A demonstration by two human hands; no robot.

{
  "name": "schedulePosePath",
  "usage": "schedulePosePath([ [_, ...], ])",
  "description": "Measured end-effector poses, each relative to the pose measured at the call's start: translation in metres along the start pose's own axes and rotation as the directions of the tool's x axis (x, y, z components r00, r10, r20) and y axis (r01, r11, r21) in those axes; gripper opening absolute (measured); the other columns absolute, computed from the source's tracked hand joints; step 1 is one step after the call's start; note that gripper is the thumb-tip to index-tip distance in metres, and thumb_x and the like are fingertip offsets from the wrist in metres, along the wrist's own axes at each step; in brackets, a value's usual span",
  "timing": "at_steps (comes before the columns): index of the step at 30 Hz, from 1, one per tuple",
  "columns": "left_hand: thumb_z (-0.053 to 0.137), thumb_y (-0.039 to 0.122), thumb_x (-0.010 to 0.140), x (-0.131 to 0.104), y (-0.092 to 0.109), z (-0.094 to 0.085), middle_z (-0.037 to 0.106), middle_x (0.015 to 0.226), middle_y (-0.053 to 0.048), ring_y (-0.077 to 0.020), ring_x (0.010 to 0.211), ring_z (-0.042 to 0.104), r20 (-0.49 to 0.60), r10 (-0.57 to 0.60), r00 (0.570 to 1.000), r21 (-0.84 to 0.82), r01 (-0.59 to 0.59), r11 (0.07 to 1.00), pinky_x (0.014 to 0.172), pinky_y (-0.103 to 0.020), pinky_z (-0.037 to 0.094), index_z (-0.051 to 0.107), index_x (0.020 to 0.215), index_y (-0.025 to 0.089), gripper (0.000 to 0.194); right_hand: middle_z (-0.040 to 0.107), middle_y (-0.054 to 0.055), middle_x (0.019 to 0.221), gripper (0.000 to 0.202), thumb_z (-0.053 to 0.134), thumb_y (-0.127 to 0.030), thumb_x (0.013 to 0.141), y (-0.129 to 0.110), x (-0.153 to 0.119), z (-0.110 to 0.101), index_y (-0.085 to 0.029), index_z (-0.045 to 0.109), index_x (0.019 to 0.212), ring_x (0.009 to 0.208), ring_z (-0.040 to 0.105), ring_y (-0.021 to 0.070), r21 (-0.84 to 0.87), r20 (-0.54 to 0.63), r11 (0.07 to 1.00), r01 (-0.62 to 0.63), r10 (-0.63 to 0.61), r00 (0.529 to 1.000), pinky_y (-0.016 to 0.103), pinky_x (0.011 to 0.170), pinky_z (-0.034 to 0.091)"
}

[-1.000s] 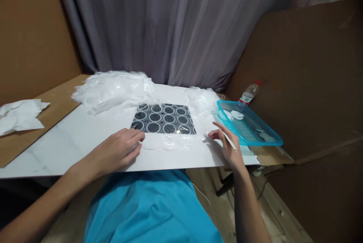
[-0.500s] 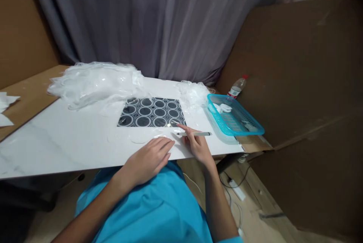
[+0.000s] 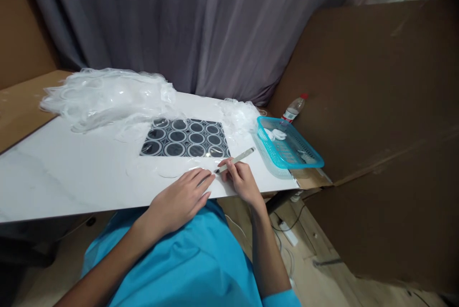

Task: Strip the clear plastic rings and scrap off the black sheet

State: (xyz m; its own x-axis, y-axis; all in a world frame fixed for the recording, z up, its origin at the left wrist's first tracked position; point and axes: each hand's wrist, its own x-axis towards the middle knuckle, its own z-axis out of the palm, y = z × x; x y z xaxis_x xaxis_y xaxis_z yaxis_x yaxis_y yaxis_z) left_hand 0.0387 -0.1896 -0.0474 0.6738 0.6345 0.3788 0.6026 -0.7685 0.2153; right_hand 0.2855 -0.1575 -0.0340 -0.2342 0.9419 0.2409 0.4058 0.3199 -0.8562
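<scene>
My right hand (image 3: 242,180) grips a white pen (image 3: 242,156) near its dark tip. The tip points left and down, close to the fingers of my left hand (image 3: 188,192). That left hand lies palm down at the table's front edge, fingers stretched out and nothing visibly held. Just beyond both hands is a dark sheet (image 3: 186,137) patterned with rows of pale-ringed circles, lying flat. Clear, thin-edged plastic pieces (image 3: 172,173) rest between this sheet and my left hand; their outlines are hard to make out.
Behind the sheet at left spreads a large heap of clear plastic pieces (image 3: 114,96), with a smaller heap (image 3: 239,115) to the right. A blue basket (image 3: 292,167) holding white items stands at the table's right end, a red-capped bottle (image 3: 294,108) behind it. Cardboard panels (image 3: 376,106) flank the table.
In my right hand the pen has turned from nearly level to slanted, its tip now lower and nearer my left hand. The index finger has curled in. The whole view has shifted slightly.
</scene>
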Motion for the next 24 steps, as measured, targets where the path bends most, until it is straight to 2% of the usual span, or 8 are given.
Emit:
schedulePosePath([
  [7,0.044,0.035,0.118,0.000,0.002,-0.002,0.064,0.152,-0.011,-0.0317,0.143,0.059,0.019,-0.020,1.000,-0.010,0.020,1.000,0.119,-0.049,0.048,0.054,0.159,0.025,0.043,0.072,0.006,0.076,0.060,0.048,-0.064,0.115,0.000,0.000,0.001,-0.022,0.070,0.078,0.075,0.066,0.0231,-0.007,0.024,1.000,-0.019,0.019,1.000,0.032,0.069,0.047],
  [12,0.044,0.036,0.119,0.000,0.002,-0.002,0.064,0.152,-0.011,-0.0319,0.144,0.059,0.018,-0.017,1.000,-0.014,0.017,1.000,0.120,-0.049,0.048,0.054,0.159,0.025,0.043,0.073,0.007,0.081,0.060,0.048,-0.059,0.117,-0.001,-0.001,0.004,-0.023,0.065,0.071,0.078,0.068,0.0230,-0.074,0.015,0.997,0.015,-0.014,1.000,0.033,0.076,0.050],
  [15,0.045,0.036,0.119,0.000,0.002,-0.002,0.065,0.152,-0.011,-0.0314,0.143,0.059,0.010,-0.019,1.000,-0.021,0.020,1.000,0.119,-0.049,0.048,0.056,0.157,0.025,0.041,0.073,0.007,0.083,0.054,0.047,-0.055,0.117,-0.003,-0.002,0.008,-0.023,0.068,0.079,0.076,0.068,0.0229,-0.121,-0.001,0.992,0.030,-0.030,1.000,0.033,0.077,0.050],
  [20,0.044,0.037,0.119,-0.001,0.001,0.000,0.064,0.154,-0.013,-0.0321,0.145,0.058,0.022,-0.020,1.000,0.012,0.020,1.000,0.121,-0.050,0.047,0.056,0.157,0.021,0.043,0.076,0.006,0.094,0.032,0.050,-0.047,0.118,-0.003,-0.001,0.019,-0.024,0.068,0.107,0.081,0.070,0.0237,-0.213,-0.003,0.973,0.086,-0.089,0.996,0.034,0.080,0.051],
  [24,0.043,0.037,0.119,0.000,0.000,0.001,0.065,0.154,-0.013,-0.0316,0.147,0.057,0.010,-0.010,1.000,-0.004,0.011,1.000,0.123,-0.050,0.046,0.057,0.157,0.020,0.044,0.076,0.007,0.096,0.028,0.047,-0.041,0.119,-0.001,0.002,0.026,-0.024,0.066,0.107,0.083,0.071,0.0241,-0.333,0.018,0.935,0.119,-0.120,0.993,0.033,0.080,0.050],
])
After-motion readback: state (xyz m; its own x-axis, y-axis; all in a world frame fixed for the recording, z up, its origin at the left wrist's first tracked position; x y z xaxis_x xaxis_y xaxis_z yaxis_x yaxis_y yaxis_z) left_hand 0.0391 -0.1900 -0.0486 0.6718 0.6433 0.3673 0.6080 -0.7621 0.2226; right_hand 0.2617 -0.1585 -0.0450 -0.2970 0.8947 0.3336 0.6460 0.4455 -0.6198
